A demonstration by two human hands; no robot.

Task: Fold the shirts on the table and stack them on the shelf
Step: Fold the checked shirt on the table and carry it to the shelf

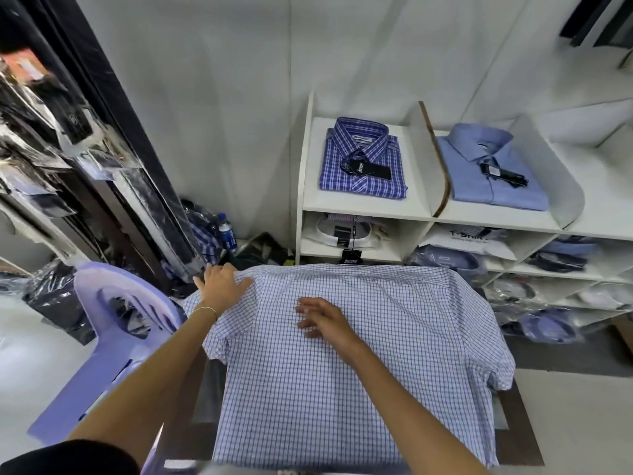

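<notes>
— What do we see past our fingers?
— A purple chair (pixel 113 323) beside our left hand (pixel 222 286), and a white shelf (pixel 366 204) with folded shirts.
— And our hands?
— Both lie flat, fingers straight, on the checked shirt (pixel 359 371) covering the table (pixel 517 430). Our right hand (pixel 325 320) rests mid-shirt.
</notes>
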